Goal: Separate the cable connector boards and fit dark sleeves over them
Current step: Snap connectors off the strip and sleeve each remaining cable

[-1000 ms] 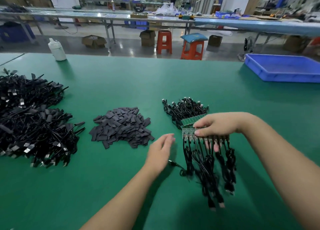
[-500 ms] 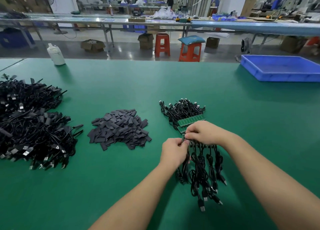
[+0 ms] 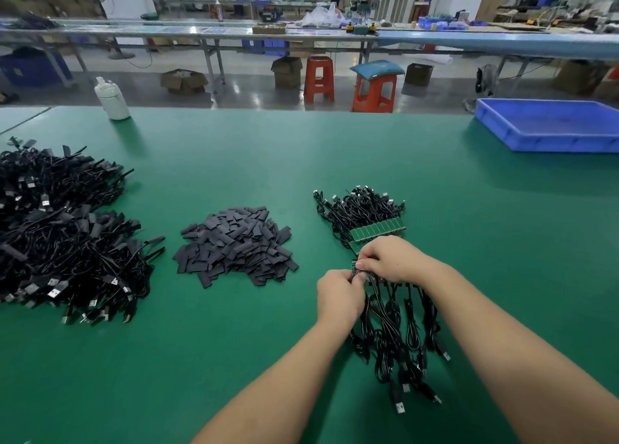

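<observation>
While both hands (image 3: 365, 276) pinch it, green board strip (image 3: 356, 269) — small (cabled), black leads (image 3: 392, 329) dangling

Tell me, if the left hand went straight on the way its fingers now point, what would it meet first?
The left hand points up and right, at the board strip end it already pinches. Just beyond sits the right hand, probably touching, though depth is unclear.

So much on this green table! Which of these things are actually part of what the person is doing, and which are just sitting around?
Part of the job:
- strip of boards with cables, pinched in left hand and right hand
- second strip of boards
- pile of dark sleeves
- heap of cables, some apparently sleeved

Just lying about:
- blue tray
- white bottle
- orange stools
</observation>
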`<state>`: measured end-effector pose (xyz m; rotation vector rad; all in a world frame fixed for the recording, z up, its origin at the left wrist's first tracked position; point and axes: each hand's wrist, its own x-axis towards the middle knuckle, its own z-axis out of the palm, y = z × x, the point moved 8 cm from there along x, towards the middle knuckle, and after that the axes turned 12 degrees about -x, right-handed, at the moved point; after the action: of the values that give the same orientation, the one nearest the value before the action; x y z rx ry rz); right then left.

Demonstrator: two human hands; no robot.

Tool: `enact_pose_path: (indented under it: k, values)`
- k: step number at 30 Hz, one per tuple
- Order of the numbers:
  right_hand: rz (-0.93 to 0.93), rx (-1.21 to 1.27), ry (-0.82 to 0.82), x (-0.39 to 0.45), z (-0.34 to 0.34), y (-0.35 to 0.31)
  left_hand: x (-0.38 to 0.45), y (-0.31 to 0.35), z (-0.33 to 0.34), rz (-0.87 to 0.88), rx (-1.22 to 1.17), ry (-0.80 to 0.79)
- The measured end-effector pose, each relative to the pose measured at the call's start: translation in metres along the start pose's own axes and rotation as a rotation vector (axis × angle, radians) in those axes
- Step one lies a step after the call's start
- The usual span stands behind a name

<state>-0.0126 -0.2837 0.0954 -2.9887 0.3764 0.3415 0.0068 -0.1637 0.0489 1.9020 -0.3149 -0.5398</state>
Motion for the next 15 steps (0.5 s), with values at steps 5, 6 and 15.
enact_pose_path:
  k: [5,6,15]
  values:
    - [0.017,-0.007,-0.017,0.006,0.006,0.000,0.002,-0.008,0.001,-0.027,-0.008,0.023]
    - [0.024,-0.019,-0.018,0.008,0.008,0.000,0.003,-0.008,0.001,-0.027,-0.002,0.040]
    - [0.017,-0.039,-0.066,0.017,0.028,0.022,0.008,-0.028,-0.046,-0.036,-0.226,0.190]
